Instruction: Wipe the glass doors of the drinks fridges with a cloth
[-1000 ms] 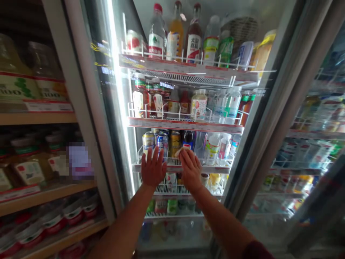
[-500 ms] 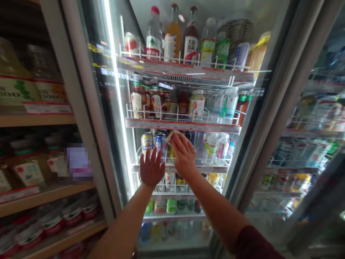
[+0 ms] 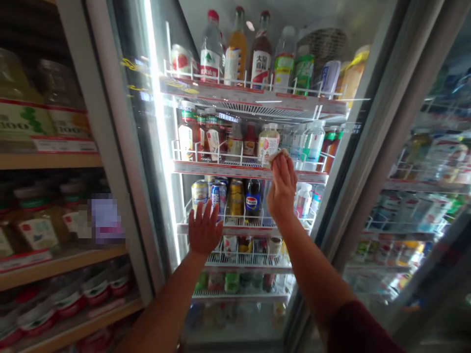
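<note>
I face the glass door [image 3: 162, 162] of a lit drinks fridge. My left hand [image 3: 204, 228] lies flat on the glass with its fingers spread, level with the shelf of cans [image 3: 221, 196]. My right hand [image 3: 282, 184] is higher and to the right, pressing a small pale cloth [image 3: 276, 156] against the glass in front of the second shelf's bottles [image 3: 268, 143]. Behind the glass stand several shelves of bottles and cans.
Wooden shelves [image 3: 55, 264] with jars and bottles stand to the left. A second fridge door [image 3: 423, 186] with more drinks is on the right, beyond a grey metal frame [image 3: 386, 127].
My right hand with the cloth has slid up and to the right across the glass, from the can shelf to the shelf above. My left hand has stayed flat in nearly the same spot.
</note>
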### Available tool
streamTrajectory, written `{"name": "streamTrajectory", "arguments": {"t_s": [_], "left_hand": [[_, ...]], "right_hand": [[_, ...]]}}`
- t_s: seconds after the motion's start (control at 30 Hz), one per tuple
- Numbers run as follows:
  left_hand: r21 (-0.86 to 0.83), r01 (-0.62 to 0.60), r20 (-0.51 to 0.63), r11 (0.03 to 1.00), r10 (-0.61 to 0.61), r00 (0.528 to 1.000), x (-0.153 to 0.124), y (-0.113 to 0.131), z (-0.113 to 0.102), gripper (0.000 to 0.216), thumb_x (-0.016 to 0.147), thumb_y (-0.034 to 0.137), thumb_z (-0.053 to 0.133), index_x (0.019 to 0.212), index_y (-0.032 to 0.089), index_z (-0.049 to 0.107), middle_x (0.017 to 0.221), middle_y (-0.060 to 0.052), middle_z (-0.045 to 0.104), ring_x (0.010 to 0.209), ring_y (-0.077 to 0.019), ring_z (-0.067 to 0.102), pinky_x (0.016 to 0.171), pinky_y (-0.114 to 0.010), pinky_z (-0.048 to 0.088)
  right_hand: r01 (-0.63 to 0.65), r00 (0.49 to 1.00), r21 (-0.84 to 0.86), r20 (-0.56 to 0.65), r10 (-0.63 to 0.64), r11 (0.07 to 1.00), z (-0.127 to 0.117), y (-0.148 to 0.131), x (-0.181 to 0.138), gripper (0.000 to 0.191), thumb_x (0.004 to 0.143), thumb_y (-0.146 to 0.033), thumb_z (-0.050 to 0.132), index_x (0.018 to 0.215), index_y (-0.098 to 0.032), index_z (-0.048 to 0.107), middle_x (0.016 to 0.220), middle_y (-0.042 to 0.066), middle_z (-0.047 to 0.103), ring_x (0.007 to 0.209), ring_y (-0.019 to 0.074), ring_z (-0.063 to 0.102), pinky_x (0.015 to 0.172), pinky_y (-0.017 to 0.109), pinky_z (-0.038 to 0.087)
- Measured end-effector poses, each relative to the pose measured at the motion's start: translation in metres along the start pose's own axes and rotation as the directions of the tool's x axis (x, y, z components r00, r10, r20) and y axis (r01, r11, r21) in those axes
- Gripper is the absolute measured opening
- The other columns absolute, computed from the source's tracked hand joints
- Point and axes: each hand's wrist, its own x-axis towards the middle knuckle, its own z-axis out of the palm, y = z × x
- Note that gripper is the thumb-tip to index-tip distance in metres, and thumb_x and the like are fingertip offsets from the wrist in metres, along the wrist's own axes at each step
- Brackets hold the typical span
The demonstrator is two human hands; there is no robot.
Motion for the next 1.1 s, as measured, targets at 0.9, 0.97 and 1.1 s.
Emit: {"name": "streamTrajectory", "arguments": {"t_s": [0.9, 0.97, 1.1], "left_hand": [[-0.016, 0.031, 0.029, 0.999, -0.03, 0.999, -0.001, 0.001, 0.002, 0.07, 0.1, 0.032, 0.046, 0.162, 0.023, 0.015, 0.164, -0.009, 0.031, 0.156, -0.0274, 0.013, 0.127, -0.053, 0.015], [-0.012, 0.028, 0.026, 1.0, -0.028, 0.999, -0.001, 0.002, 0.001, 0.071, 0.099, 0.031, 0.047, 0.162, 0.023, 0.016, 0.163, -0.01, 0.031, 0.156, -0.027, 0.013, 0.127, -0.053, 0.014], [-0.009, 0.023, 0.038, 1.0, -0.023, 0.999, -0.002, 0.001, 0.002, 0.071, 0.099, 0.031, 0.048, 0.162, 0.022, 0.017, 0.163, -0.011, 0.031, 0.157, -0.0272, 0.011, 0.128, -0.053, 0.013]], "right_hand": [[-0.004, 1.0, -0.004, 0.009, 0.004, 1.0, -0.039, 0.061, -0.15, 0.065, 0.099, -0.011, 0.039, 0.161, -0.027, 0.026, 0.165, 0.012, 0.031, 0.153, 0.0333, 0.027, 0.118, 0.064, 0.039], [-0.019, 1.0, 0.024, -0.016, 0.019, 1.0, -0.037, 0.067, -0.115, 0.063, 0.1, -0.011, 0.038, 0.16, -0.026, 0.027, 0.165, 0.011, 0.031, 0.154, 0.0327, 0.026, 0.119, 0.064, 0.036], [-0.02, 1.0, 0.025, -0.009, 0.02, 0.999, -0.034, 0.052, -0.125, 0.067, 0.097, -0.007, 0.039, 0.161, -0.024, 0.026, 0.165, 0.01, 0.031, 0.154, 0.0307, 0.025, 0.121, 0.06, 0.036]]}}
